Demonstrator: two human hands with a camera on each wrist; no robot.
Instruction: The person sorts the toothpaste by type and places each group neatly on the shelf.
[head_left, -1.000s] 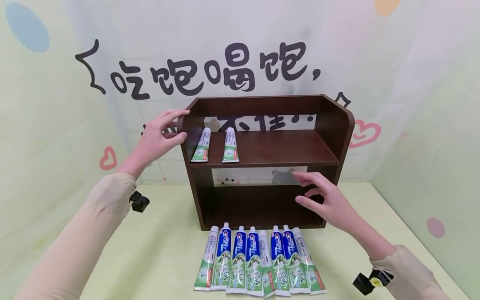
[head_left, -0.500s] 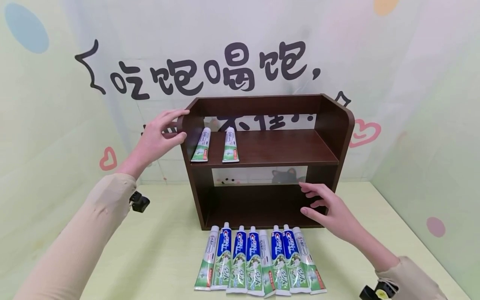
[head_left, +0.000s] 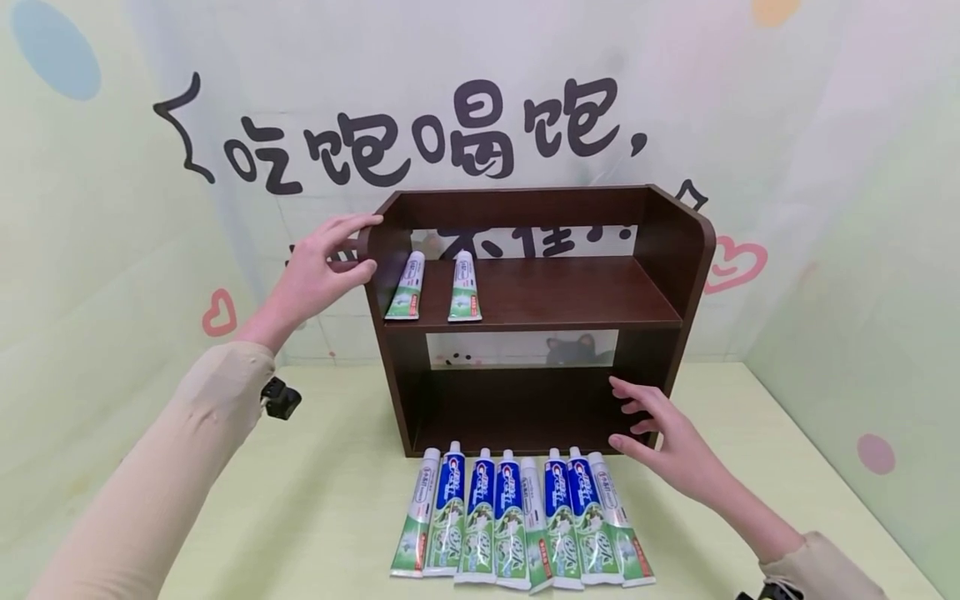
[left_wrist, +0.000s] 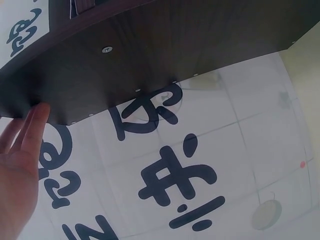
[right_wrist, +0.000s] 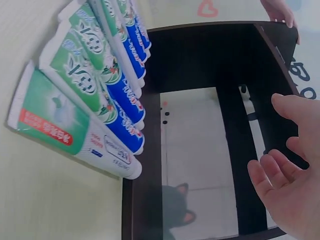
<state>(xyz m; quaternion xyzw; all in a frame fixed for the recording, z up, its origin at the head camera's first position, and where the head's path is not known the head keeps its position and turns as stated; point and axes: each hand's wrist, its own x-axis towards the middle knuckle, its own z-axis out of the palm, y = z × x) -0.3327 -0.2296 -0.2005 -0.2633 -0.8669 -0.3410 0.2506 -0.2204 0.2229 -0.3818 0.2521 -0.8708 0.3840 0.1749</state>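
My left hand [head_left: 318, 271] touches the left side panel of a dark brown two-tier shelf [head_left: 525, 325], with fingertips at its upper front edge. In the left wrist view, fingers [left_wrist: 37, 130] rest against the panel's outer face. My right hand [head_left: 667, 433] hovers at the lower right front of the shelf, thumb and fingers apart, holding nothing. Two white-and-green toothpaste tubes, a left one [head_left: 407, 287] and a right one [head_left: 465, 287], lie on the upper tier. In front lies a row of several toothpaste tubes, blue-and-green Crest ones [head_left: 480, 517] among white-and-green ones [head_left: 621, 521].
The shelf stands on a pale yellow-green table [head_left: 315, 500]. Behind it hangs a light wall covering [head_left: 300, 67] with black lettering, and a pale green wall [head_left: 855, 250] rises at the right. A black wrist camera [head_left: 281, 398] sits on the left sleeve.
My right hand has moved down and slightly right, away from the front of the shelf. The left hand keeps its place on the side panel, and the tubes have not moved.
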